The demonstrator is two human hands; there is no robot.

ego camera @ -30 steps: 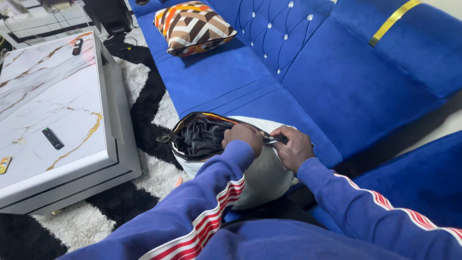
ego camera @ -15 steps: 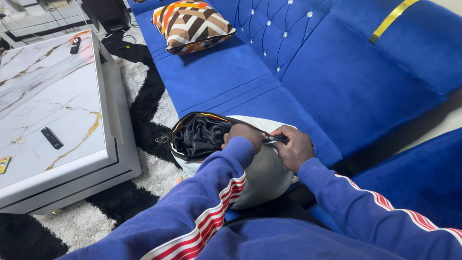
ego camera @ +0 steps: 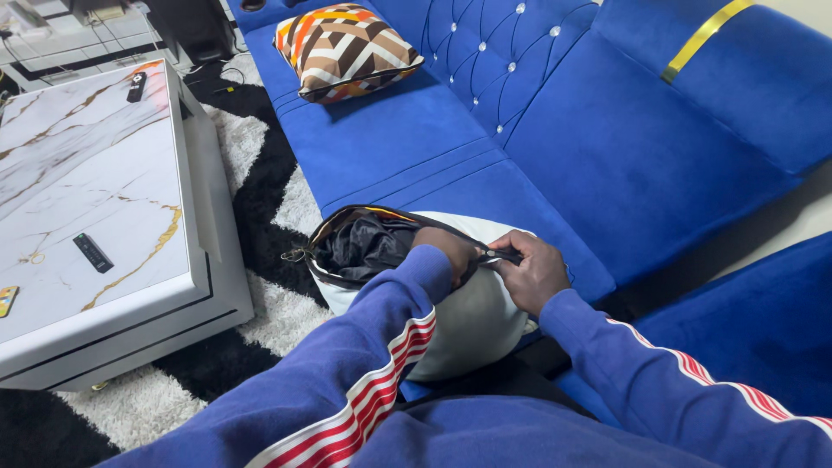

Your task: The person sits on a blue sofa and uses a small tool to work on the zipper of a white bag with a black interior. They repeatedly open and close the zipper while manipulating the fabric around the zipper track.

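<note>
A white cushion (ego camera: 472,325) lies on my lap at the front edge of the blue sofa (ego camera: 416,156). A dark patterned cover (ego camera: 364,247) with an open zipper edge is bunched over its left end. My left hand (ego camera: 446,249) grips the cover's edge on top of the cushion. Right beside it, my right hand (ego camera: 530,269) pinches the same zipper edge. Both arms wear blue sleeves with red and white stripes.
A patterned brown, orange and white pillow (ego camera: 342,48) rests further along the sofa. To the left stands a marble-top coffee table (ego camera: 87,191) with a black remote (ego camera: 92,252) on it. A black and white shaggy rug (ego camera: 260,173) lies between table and sofa.
</note>
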